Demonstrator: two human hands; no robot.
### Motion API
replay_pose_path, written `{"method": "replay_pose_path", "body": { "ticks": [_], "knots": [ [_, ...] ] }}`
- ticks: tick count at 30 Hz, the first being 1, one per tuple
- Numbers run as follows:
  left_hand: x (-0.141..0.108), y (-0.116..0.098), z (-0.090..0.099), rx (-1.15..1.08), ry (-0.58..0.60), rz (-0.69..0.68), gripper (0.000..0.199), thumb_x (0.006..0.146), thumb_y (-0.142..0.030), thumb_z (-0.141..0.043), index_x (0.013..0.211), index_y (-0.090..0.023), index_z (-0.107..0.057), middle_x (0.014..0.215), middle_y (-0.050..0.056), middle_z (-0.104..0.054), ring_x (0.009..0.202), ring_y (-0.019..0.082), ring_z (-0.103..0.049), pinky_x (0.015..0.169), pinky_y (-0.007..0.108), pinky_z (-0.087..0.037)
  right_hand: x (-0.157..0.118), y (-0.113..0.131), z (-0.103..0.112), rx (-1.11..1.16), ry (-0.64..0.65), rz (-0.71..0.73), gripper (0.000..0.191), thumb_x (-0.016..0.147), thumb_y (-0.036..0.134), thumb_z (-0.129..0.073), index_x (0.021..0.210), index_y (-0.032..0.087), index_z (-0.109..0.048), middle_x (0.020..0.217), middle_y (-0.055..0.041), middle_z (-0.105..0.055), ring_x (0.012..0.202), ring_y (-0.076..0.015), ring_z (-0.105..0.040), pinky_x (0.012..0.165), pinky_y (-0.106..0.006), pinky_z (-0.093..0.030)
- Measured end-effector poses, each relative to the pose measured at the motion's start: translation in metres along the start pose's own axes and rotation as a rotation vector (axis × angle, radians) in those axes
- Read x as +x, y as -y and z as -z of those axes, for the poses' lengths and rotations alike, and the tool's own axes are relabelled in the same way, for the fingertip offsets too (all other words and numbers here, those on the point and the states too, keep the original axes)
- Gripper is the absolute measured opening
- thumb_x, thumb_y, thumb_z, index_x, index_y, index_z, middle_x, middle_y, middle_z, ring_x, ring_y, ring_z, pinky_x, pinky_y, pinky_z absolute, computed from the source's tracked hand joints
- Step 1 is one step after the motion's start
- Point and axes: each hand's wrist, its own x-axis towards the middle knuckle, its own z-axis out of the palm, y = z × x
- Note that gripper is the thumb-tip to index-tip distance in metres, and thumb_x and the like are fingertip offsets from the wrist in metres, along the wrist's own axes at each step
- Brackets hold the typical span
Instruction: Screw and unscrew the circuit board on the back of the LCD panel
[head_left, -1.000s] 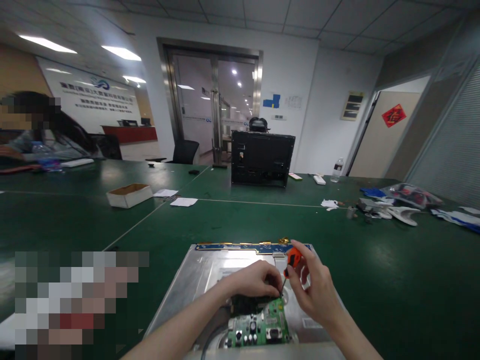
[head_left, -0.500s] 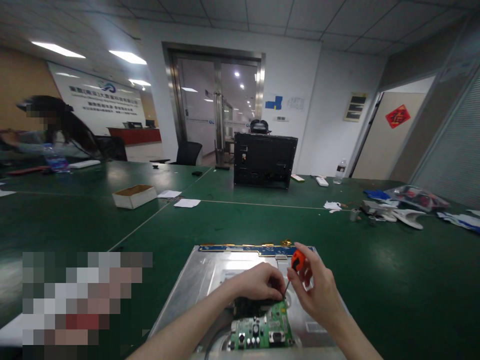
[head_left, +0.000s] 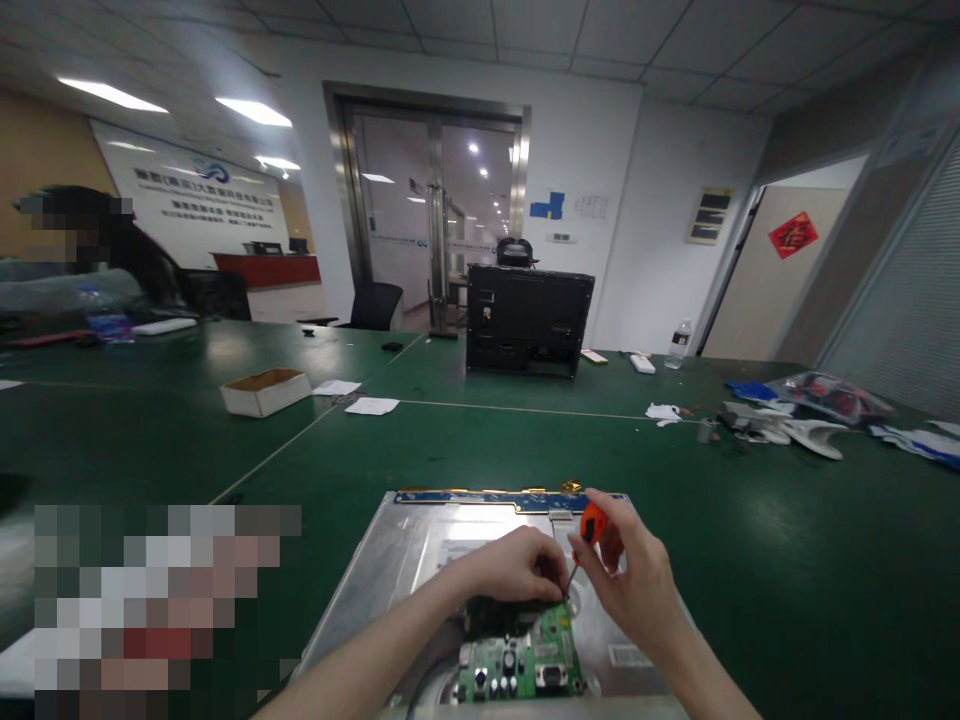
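Two bare hands worked low in the centre of the frame, over a silver metal panel [head_left: 390, 560] lying flat on the green table [head_left: 750, 520]. The right hand [head_left: 634, 590] pinched a small screwdriver [head_left: 589, 530] by its orange handle, thumb and fingers closed narrowly around it, the thin shaft slanting down and to the left so that its tip met the upper corner of a green circuit board [head_left: 536, 655]. The left hand [head_left: 510, 568] lay just left of that tip, fingers curled down and pressed onto the top edge of the board; whether they gripped anything small could not be told. The board sat on the lower middle part of the panel, near the bottom edge of the frame. A blue strip [head_left: 480, 497] ran along the panel's far edge.

Further up the frame, a black case [head_left: 529, 320] stood upright at centre. A shallow cardboard box [head_left: 265, 390] and white paper sheets [head_left: 371, 405] lay to the left of centre. At the right sat a water bottle [head_left: 678, 343] and a scatter of bags and white parts [head_left: 802, 425]. Another person [head_left: 82, 260] sat at the far left.
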Motion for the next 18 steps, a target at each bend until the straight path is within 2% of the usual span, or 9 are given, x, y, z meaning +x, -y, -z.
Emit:
{"method": "replay_pose_path", "body": {
  "ticks": [5,13,18],
  "knots": [
    [-0.0007,0.0003,0.0009,-0.001,0.015,-0.017,0.012,0.068,-0.009,-0.065,0.077,-0.015,-0.069,0.064,-0.003,-0.060,0.060,0.011,-0.052,0.058,0.018,-0.040,-0.0010,0.0013,0.0012,0.058,0.055,-0.041,0.043,0.089,0.020,-0.048,0.131,0.018,-0.040,0.070,0.0018,-0.056,0.046,-0.0102,-0.050,0.040,-0.021,-0.041],
    [0.0000,0.0043,0.0005,0.000,0.019,-0.035,0.018,0.067,-0.005,-0.065,0.081,-0.014,-0.070,0.069,-0.002,-0.062,0.062,0.012,-0.055,0.058,0.018,-0.041,-0.0015,-0.0006,-0.0035,0.017,0.004,0.025,0.039,0.089,0.018,-0.052,0.126,0.022,-0.041,0.075,0.0024,-0.055,0.045,-0.0082,-0.045,0.041,-0.021,-0.038],
    [0.0001,0.0027,0.0009,0.010,0.025,-0.040,0.020,0.068,-0.005,-0.064,0.084,-0.015,-0.071,0.072,-0.002,-0.064,0.064,0.012,-0.056,0.061,0.019,-0.042,-0.0024,-0.0004,-0.0025,0.037,0.041,0.013,0.043,0.089,0.019,-0.051,0.131,0.021,-0.040,0.074,0.0018,-0.056,0.047,-0.0092,-0.047,0.041,-0.020,-0.040]
  ]
}}
